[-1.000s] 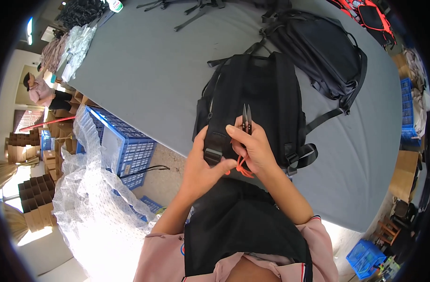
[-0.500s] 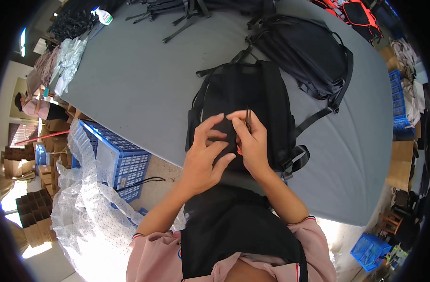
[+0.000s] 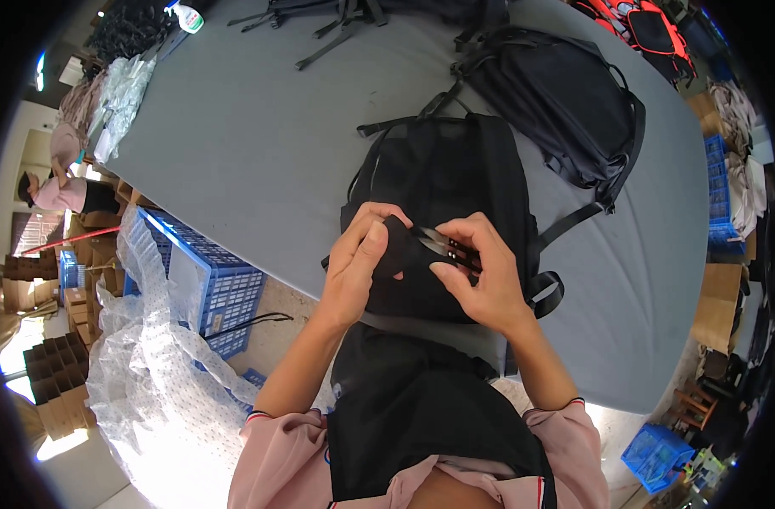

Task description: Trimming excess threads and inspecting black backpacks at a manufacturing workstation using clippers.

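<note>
A black backpack (image 3: 476, 182) lies on the grey table (image 3: 235, 170), its length running away from the person. The left hand (image 3: 355, 265) grips its raised shoulder strap (image 3: 393, 248); the right hand (image 3: 493, 276) holds thread snips (image 3: 457, 254), blades pointing left toward the strap.

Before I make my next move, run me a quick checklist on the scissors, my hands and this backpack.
1. Scissors in the right hand: ok, blades pointing toward the left hand.
2. Left hand gripping the black fabric: ok, pinched between thumb and fingers.
3. Left fingers well clear of the blades: not ok, the blade tips look very close to them.
4. Loose thread between the blades: cannot tell, too small and dark.
5. Backpack resting on the table: ok.
6. Spray bottle away from the hands: ok, at the table's far left.
</note>
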